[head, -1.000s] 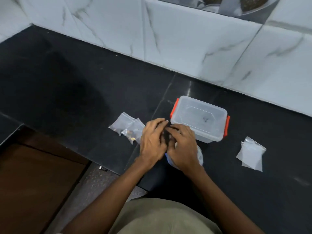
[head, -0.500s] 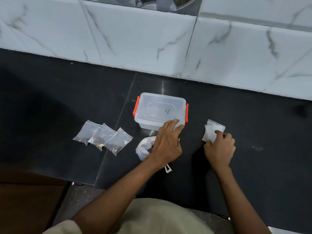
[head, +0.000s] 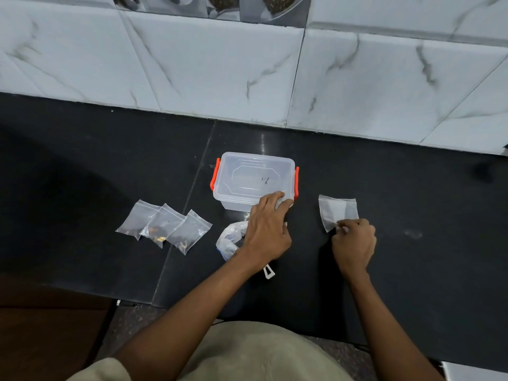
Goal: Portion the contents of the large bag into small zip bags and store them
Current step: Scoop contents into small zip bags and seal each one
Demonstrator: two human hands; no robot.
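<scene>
Three filled small zip bags (head: 165, 228) lie side by side on the black counter (head: 82, 174), left of centre. The crumpled large bag (head: 229, 239) lies just left of my left hand (head: 268, 229). That hand rests with straight fingers against the front right corner of a clear lidded box with orange clips (head: 254, 180). Right of the box lies a small stack of empty zip bags (head: 338, 211). My right hand (head: 354, 243) pinches the near corner of that stack.
A white marble-tiled wall (head: 247, 64) runs along the back of the counter. A small white plastic clip (head: 268, 271) lies near my left wrist. The counter's front edge drops to a brown floor at lower left.
Both hands came off the large bag and parted. My left hand went to the box's corner, my right hand to the empty zip bags, whose corner it now pinches.
</scene>
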